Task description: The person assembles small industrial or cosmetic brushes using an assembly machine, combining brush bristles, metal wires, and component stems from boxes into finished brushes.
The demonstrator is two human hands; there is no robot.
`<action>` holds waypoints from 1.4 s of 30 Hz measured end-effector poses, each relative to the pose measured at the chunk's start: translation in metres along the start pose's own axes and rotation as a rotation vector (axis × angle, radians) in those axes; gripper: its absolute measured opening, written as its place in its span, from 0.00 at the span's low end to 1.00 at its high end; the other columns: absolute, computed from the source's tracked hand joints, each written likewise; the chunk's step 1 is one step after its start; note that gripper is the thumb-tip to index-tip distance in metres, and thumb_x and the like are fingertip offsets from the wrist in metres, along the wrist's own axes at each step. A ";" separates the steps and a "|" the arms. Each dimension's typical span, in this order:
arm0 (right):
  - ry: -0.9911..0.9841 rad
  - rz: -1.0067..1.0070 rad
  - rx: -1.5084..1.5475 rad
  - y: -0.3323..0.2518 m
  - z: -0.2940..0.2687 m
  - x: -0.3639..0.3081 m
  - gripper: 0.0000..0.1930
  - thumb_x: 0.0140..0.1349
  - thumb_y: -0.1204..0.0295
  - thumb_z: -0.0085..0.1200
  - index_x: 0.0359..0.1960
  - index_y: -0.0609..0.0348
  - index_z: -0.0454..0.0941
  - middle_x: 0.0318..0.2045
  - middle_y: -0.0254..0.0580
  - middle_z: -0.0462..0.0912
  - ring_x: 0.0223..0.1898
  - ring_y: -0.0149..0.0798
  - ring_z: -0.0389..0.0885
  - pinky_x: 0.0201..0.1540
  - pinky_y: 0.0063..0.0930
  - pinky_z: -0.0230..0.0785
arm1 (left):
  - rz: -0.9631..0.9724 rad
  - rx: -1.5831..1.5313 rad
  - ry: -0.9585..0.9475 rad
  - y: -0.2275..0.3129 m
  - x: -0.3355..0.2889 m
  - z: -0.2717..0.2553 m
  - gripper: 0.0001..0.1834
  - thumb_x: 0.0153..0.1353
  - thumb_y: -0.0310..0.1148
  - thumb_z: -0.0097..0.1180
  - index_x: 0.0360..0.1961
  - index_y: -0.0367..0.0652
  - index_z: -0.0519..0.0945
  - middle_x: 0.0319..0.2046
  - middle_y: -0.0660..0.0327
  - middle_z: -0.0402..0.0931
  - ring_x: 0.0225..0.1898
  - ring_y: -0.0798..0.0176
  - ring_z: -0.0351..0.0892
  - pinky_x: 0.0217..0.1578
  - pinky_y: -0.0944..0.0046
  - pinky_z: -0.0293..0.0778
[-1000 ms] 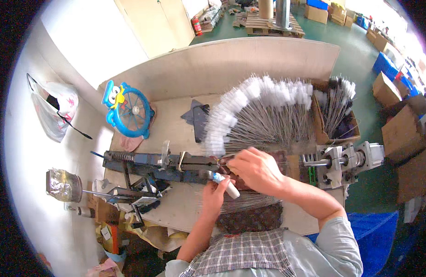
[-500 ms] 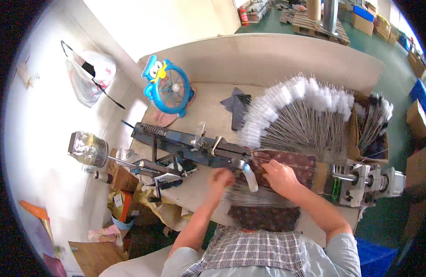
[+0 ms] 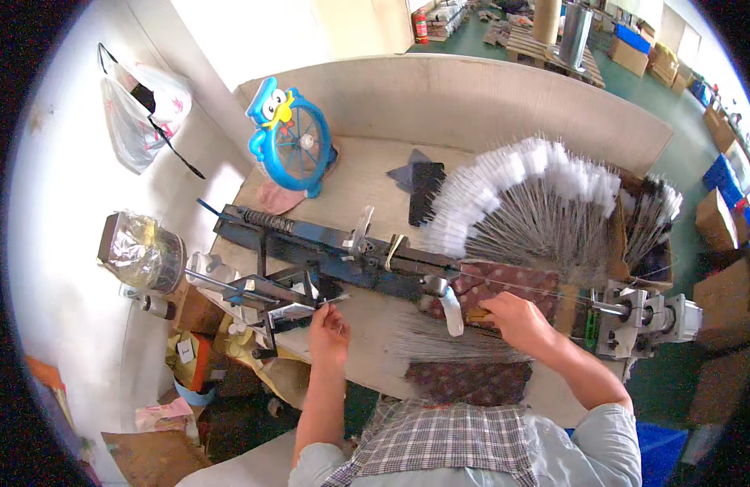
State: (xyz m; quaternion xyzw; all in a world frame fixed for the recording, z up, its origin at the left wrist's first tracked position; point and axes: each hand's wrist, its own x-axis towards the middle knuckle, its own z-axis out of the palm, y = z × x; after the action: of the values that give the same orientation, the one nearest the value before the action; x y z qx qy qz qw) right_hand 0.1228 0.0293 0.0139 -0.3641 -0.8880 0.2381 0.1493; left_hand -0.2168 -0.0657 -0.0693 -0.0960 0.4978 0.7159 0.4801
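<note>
My left hand (image 3: pixel 331 331) is closed in a pinch beside the metal frame (image 3: pixel 265 294) at the left of the bench machine. What its fingertips hold is too small to make out. My right hand (image 3: pixel 517 321) grips a small tan piece (image 3: pixel 479 315) above the dark red dotted cloth (image 3: pixel 513 280). A lever with a white wrapped handle (image 3: pixel 452 312) hangs from the machine, just left of that hand. Thin metal wires (image 3: pixel 448 337) lie in a bundle between my forearms. A taut wire runs right to a motor-driven spindle (image 3: pixel 610 308).
White-tufted wire brushes (image 3: pixel 537 187) lie fanned out at the back right, beside a box of more brushes (image 3: pixel 655 227). A blue duck-shaped fan (image 3: pixel 298 142) stands at the back left. A jar-like container wrapped in plastic (image 3: pixel 143 252) is at far left. Another dotted cloth (image 3: pixel 468 381) lies near my apron.
My left hand has moved left and away from the lever to the metal frame. My right hand has shifted slightly right, and the tan piece now shows in it. The whole view has shifted a little.
</note>
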 end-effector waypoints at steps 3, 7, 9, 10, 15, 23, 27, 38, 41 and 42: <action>0.086 0.004 0.067 -0.014 -0.032 -0.005 0.10 0.49 0.74 0.56 0.36 0.57 0.77 0.31 0.41 0.76 0.35 0.45 0.75 0.39 0.36 0.71 | 0.192 0.146 -0.178 -0.023 -0.014 0.006 0.06 0.56 0.34 0.54 0.31 0.44 0.77 0.22 0.66 0.72 0.23 0.72 0.69 0.31 0.68 0.68; 0.339 -0.060 -0.006 0.003 -0.056 0.002 0.10 0.49 0.72 0.57 0.35 0.56 0.78 0.26 0.41 0.77 0.31 0.47 0.76 0.36 0.36 0.70 | 0.184 0.546 -0.476 -0.083 -0.108 0.094 0.06 0.58 0.28 0.51 0.31 0.36 0.77 0.25 0.62 0.76 0.24 0.70 0.72 0.29 0.70 0.69; 0.371 0.086 0.121 0.015 -0.055 -0.001 0.10 0.49 0.69 0.59 0.33 0.59 0.79 0.27 0.44 0.79 0.32 0.47 0.77 0.37 0.37 0.70 | 0.041 0.444 -0.661 -0.111 -0.119 0.126 0.07 0.60 0.29 0.51 0.31 0.37 0.78 0.28 0.61 0.78 0.24 0.72 0.71 0.28 0.72 0.69; 0.389 0.097 0.111 0.020 -0.055 -0.003 0.10 0.49 0.69 0.59 0.33 0.59 0.79 0.27 0.44 0.79 0.32 0.47 0.77 0.37 0.37 0.70 | 0.037 0.449 -0.683 -0.121 -0.121 0.139 0.07 0.60 0.29 0.51 0.31 0.37 0.78 0.28 0.61 0.78 0.24 0.72 0.71 0.28 0.72 0.69; 0.338 0.179 0.265 0.029 -0.061 -0.020 0.11 0.49 0.68 0.59 0.34 0.59 0.80 0.31 0.45 0.81 0.35 0.47 0.78 0.40 0.35 0.70 | 0.102 0.489 -0.730 -0.148 -0.116 0.163 0.08 0.61 0.30 0.51 0.32 0.37 0.78 0.27 0.60 0.78 0.24 0.74 0.70 0.26 0.74 0.67; 0.277 0.040 0.302 0.032 -0.074 -0.032 0.09 0.47 0.71 0.60 0.31 0.58 0.80 0.25 0.41 0.79 0.32 0.44 0.77 0.37 0.35 0.70 | 0.123 0.557 -0.714 -0.156 -0.114 0.170 0.08 0.60 0.30 0.53 0.34 0.36 0.78 0.28 0.64 0.77 0.23 0.77 0.69 0.25 0.76 0.67; 0.384 -0.122 0.014 0.029 -0.072 -0.021 0.07 0.48 0.70 0.58 0.30 0.54 0.79 0.23 0.36 0.75 0.31 0.40 0.75 0.36 0.34 0.69 | 0.172 0.461 -0.546 -0.140 -0.114 0.161 0.06 0.60 0.30 0.52 0.31 0.38 0.77 0.26 0.61 0.77 0.24 0.73 0.72 0.25 0.73 0.67; 0.266 -0.026 0.058 0.001 -0.040 0.045 0.09 0.51 0.66 0.55 0.30 0.57 0.80 0.27 0.41 0.79 0.34 0.44 0.77 0.37 0.34 0.70 | -0.034 0.267 -0.557 -0.116 -0.109 0.151 0.10 0.62 0.36 0.51 0.33 0.39 0.74 0.26 0.61 0.75 0.24 0.70 0.72 0.24 0.71 0.69; 0.180 0.104 0.202 0.003 -0.038 0.046 0.11 0.52 0.64 0.54 0.31 0.57 0.81 0.27 0.43 0.80 0.34 0.46 0.78 0.38 0.36 0.70 | -0.034 0.405 -0.599 -0.110 -0.113 0.153 0.16 0.65 0.41 0.46 0.33 0.38 0.74 0.24 0.60 0.75 0.25 0.67 0.73 0.27 0.68 0.70; 0.151 0.173 0.318 0.005 -0.037 0.047 0.12 0.52 0.63 0.52 0.30 0.56 0.81 0.27 0.45 0.80 0.34 0.47 0.78 0.38 0.39 0.70 | -0.041 0.399 -0.614 -0.108 -0.113 0.156 0.16 0.65 0.41 0.46 0.33 0.38 0.74 0.24 0.60 0.75 0.25 0.67 0.73 0.27 0.68 0.70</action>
State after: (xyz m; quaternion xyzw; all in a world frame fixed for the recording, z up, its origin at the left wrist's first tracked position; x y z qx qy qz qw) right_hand 0.1091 0.0774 0.0468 -0.4277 -0.7908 0.3593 0.2502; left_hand -0.0204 -0.0021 0.0085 0.2090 0.4584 0.5904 0.6305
